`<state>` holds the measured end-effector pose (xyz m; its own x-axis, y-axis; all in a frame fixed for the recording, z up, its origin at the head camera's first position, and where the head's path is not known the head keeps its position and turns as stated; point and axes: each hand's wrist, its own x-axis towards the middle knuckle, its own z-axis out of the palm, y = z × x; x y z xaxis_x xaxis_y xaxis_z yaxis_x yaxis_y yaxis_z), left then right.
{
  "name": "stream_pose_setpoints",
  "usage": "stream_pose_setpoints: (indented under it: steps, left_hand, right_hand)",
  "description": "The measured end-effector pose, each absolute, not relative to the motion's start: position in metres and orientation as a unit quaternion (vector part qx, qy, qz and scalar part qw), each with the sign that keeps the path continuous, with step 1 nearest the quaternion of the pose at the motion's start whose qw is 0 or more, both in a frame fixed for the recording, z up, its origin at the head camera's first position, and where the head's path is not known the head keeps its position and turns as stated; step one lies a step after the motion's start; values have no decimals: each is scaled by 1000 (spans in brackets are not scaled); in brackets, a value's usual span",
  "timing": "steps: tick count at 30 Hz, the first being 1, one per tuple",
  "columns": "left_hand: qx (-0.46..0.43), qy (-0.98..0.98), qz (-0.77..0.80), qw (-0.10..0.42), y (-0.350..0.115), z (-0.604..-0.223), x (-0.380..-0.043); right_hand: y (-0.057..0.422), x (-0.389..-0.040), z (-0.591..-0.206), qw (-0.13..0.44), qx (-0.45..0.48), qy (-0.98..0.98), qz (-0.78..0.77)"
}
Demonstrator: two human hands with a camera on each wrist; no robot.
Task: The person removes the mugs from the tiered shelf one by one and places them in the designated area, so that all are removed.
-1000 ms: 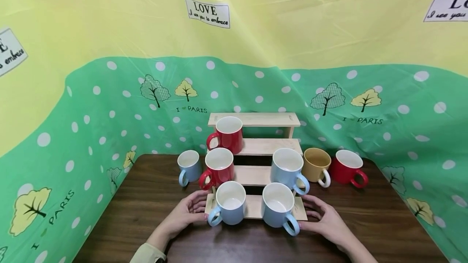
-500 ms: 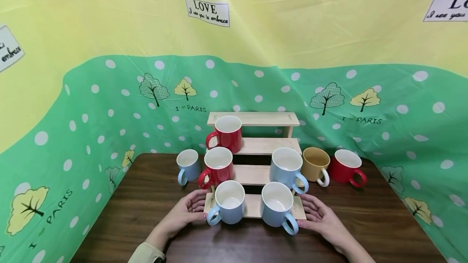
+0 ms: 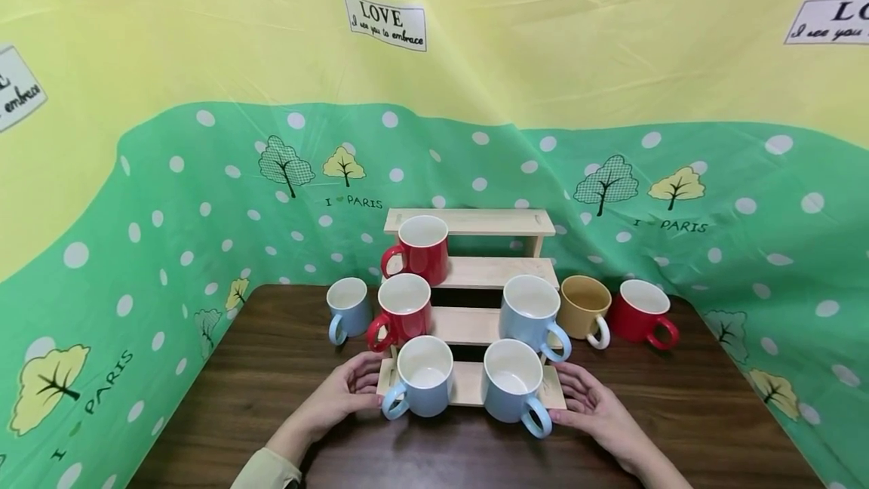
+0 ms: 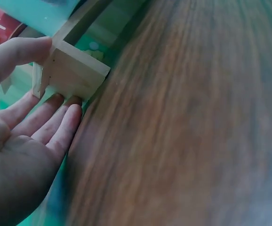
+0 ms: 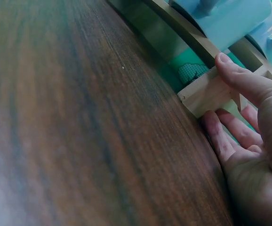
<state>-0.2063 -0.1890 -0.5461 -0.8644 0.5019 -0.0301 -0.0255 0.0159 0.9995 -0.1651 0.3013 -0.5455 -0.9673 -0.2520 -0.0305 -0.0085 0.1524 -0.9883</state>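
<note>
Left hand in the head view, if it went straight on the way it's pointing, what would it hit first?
The left hand would first meet the left end of the pale wooden stepped rack, which it appears to touch, though exact contact depth is hard to judge.

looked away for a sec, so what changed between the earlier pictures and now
Nothing visibly changed beyond a slight shift of the whole head view. The left hand and right hand still grip the front ends of the wooden stepped rack; its five mugs, and the light blue mug, tan mug and red mug beside it, stayed put.
</note>
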Motion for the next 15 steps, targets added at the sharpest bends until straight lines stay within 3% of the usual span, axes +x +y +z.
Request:
stream_pose_setpoints:
  steps: [15]
  left_hand:
    - [163,723,637,215,-185,-520,-202]
  right_hand:
    - [300,-164,-546,88,-83,758,-641]
